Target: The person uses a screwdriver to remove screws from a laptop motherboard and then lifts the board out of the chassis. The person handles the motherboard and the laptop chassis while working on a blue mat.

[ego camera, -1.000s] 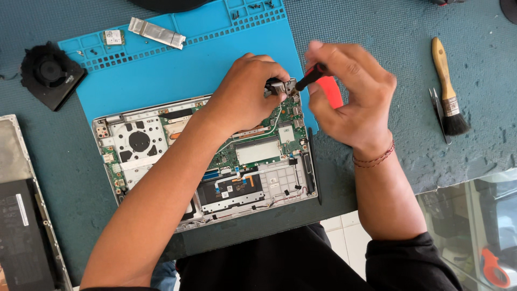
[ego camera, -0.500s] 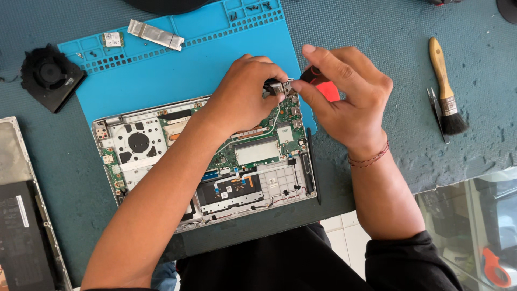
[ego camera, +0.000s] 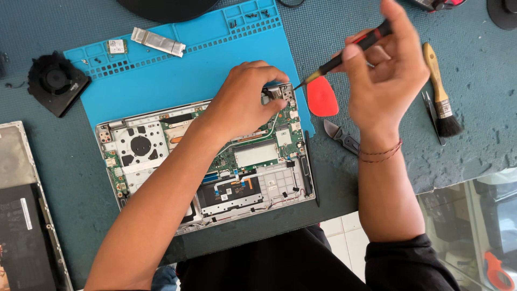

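Observation:
An opened laptop base (ego camera: 280, 186) with its green circuit board exposed lies on a blue work mat (ego camera: 177, 81). My left hand (ego camera: 242, 102) rests over the board's top right corner, fingertips pinching a small metal hinge bracket (ego camera: 277, 92). My right hand (ego camera: 385, 73) is raised to the right of the laptop and grips a black and red screwdriver (ego camera: 344, 56), its tip pointing down-left toward that bracket, a short way off it. A red plastic pick (ego camera: 322, 98) lies just under the screwdriver tip.
A black fan (ego camera: 56, 81) lies left of the mat. A silver strip (ego camera: 158, 41) and a small card (ego camera: 116, 46) sit on the mat's top. A wooden-handled brush (ego camera: 440, 91), tweezers (ego camera: 431, 116) and metal pliers (ego camera: 342, 137) lie at right. A laptop cover (ego camera: 24, 215) lies far left.
My right hand has lifted up and to the right, pulling the screwdriver away from the laptop's corner and uncovering the red pick. My left hand stays on the hinge bracket.

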